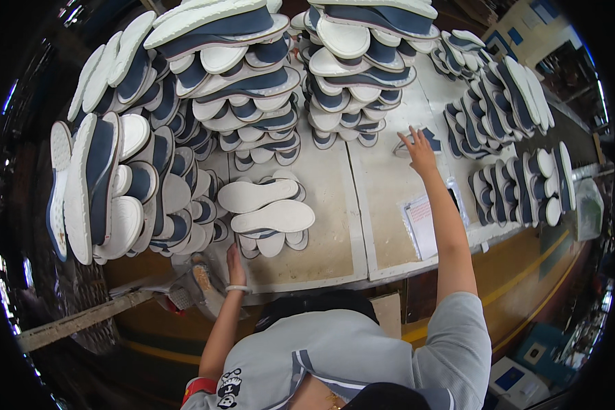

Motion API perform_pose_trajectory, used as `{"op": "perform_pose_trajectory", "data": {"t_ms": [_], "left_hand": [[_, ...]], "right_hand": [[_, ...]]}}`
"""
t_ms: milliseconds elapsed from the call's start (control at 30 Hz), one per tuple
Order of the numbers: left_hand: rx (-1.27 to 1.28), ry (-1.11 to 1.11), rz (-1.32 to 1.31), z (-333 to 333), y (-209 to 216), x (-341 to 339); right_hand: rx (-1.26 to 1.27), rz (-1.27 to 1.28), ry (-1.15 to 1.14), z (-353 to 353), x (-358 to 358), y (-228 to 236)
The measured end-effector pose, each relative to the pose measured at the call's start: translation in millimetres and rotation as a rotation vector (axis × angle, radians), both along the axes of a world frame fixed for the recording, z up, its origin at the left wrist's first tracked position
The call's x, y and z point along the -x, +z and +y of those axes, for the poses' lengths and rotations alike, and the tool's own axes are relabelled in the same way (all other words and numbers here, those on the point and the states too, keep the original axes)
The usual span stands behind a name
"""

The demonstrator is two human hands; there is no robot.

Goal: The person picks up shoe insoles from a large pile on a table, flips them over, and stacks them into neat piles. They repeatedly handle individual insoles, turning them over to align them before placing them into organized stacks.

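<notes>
My right hand (420,152) reaches far across the table with its fingers spread. It is over or touching a navy and white shoe sole (431,139); the hand partly hides it, so I cannot tell whether they touch. My left hand (235,266) is held straight and flat at the table's near edge, a band on its wrist. Beside it lies a low stack of shoe soles, its top white sole (273,216) bottom up. The fingertips are close to that stack and grip nothing that I can see.
Tall piles of soles (236,51) rise at the back, with another pile (92,191) at the left and smaller piles (519,188) at the right. Papers (420,225) and a dark flat object lie under my right forearm. A seam crosses the pale tabletop (321,253).
</notes>
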State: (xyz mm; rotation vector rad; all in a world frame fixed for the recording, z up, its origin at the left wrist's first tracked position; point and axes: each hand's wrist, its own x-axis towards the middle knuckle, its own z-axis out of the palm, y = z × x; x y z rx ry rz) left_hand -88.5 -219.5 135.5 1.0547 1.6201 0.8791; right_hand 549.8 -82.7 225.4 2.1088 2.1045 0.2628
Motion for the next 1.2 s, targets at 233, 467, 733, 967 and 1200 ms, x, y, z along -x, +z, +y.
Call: {"op": "perform_pose_trajectory", "data": {"t_ms": [233, 467, 733, 967, 1200], "left_hand": [[-0.095, -0.085, 0.263, -21, 35, -37], [0.026, -0.144, 0.254, -44, 38, -53], [0.441, -0.385, -0.462, -17, 90, -126], [0.657, -0.459, -1.488, 8, 189, -204], [0.507, -0.487, -1.987, 19, 219, -172]], "right_hand": [[0.066, -0.169, 0.153, 48, -26, -73], [0.184, -0.101, 0.26, 55, -20, -56], [-0.234, 0.58, 0.192, -44, 65, 106], [-0.619, 0.863, 0.516, -169, 223, 199], [-0.207, 0.472, 0.952, -217, 306, 230]]}}
